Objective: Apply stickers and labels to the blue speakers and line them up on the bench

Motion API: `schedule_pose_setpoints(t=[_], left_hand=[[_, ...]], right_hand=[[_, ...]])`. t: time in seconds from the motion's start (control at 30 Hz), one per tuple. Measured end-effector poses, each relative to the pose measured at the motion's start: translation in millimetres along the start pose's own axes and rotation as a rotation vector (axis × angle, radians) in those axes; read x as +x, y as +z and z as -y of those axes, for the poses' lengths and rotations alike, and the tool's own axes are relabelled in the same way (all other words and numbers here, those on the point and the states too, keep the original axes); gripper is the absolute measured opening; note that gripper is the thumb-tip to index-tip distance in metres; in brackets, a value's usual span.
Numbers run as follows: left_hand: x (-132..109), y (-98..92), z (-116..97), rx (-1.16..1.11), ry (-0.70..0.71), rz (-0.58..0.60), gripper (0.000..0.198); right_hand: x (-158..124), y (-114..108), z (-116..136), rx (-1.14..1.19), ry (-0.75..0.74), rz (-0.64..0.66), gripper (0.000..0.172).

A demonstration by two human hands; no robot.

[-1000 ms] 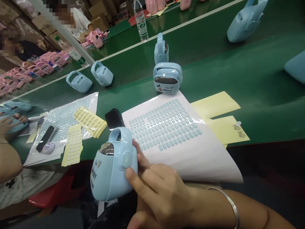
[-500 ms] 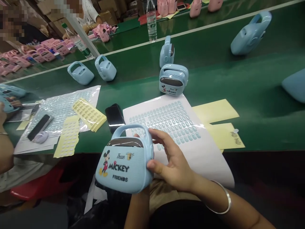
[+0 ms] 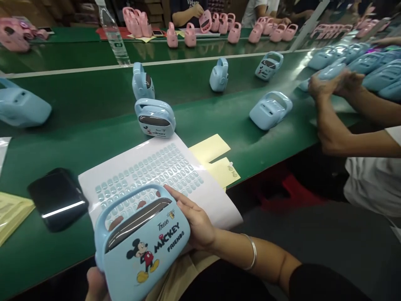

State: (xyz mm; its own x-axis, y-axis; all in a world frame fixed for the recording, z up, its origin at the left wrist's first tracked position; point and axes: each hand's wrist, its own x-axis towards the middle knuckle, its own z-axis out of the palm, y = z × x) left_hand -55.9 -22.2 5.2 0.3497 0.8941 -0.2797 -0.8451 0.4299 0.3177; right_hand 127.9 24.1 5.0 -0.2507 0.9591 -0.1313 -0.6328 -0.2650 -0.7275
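I hold a light-blue portable speaker [image 3: 147, 251] tilted, its Mickey print and dark glossy strip facing me. My left hand [image 3: 95, 284] grips its lower left side with the thumb; fingertips show behind it through the handle. On the speaker's right side is my right hand [image 3: 199, 221], closed round the edge, its fingers partly hidden behind. Just beyond lies a white sheet with rows of small pale-blue oval stickers [image 3: 216, 205]. Another blue speaker [image 3: 156, 121] stands at the sheet's far edge.
A black phone [image 3: 58, 198] lies left of the sheet, yellow papers [image 3: 216, 148] to its right. Several blue speakers, one of them here [image 3: 271, 109], stand along the green table [image 3: 200, 119]. At right a co-worker's hands [image 3: 332, 83] handle another. A water bottle [image 3: 114, 35] stands behind.
My view has swung to the right, bringing the co-worker at right into sight. The speaker in my hands is nearer and more tilted, and my left thumb now shows at its left side.
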Motion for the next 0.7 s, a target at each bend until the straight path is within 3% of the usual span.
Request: schedule_pose_setpoints(t=[0.13, 0.23, 0.3, 0.33, 0.4, 0.47, 0.6, 0.7], left_hand=[[-1.5, -19.0, -10.0, -0.071, -0.172, -0.004, 0.043], [9.6, -20.3, -2.8, -0.088, -0.121, 0.014, 0.047], [26.3, -11.2, 11.7, -0.116, -0.043, 0.053, 0.059], [37.2, -2.8, 21.0, -0.132, -0.015, 0.073, 0.06], [63.8, 22.4, 41.2, -0.159, -0.073, 0.122, 0.053], [95.8, 56.6, 60.7, -0.171, -0.126, 0.075, 0.048], [165.8, 124.8, 89.4, -0.16, -0.197, -0.113, 0.047], [209.1, 149.9, 102.1, -0.115, -0.224, -0.109, 0.047]], right_hand=[[2.7, -8.0, 18.7, -0.36, -0.102, 0.022, 0.05], [5.5, -26.6, 54.9, -0.831, -0.253, 0.157, 0.041], [4.2, -49.8, 86.4, -1.124, -0.361, 0.174, 0.033], [2.5, -64.6, 102.0, -1.248, -0.425, 0.085, 0.029], [-2.2, -97.3, 128.8, -1.477, -0.514, -0.234, 0.025], [-6.6, -128.1, 145.4, -1.615, -0.468, -0.445, 0.023], [-9.1, -163.0, 147.2, -1.716, -0.38, -0.438, 0.017], [-6.6, -166.1, 137.5, -1.714, -0.402, -0.412, 0.014]])
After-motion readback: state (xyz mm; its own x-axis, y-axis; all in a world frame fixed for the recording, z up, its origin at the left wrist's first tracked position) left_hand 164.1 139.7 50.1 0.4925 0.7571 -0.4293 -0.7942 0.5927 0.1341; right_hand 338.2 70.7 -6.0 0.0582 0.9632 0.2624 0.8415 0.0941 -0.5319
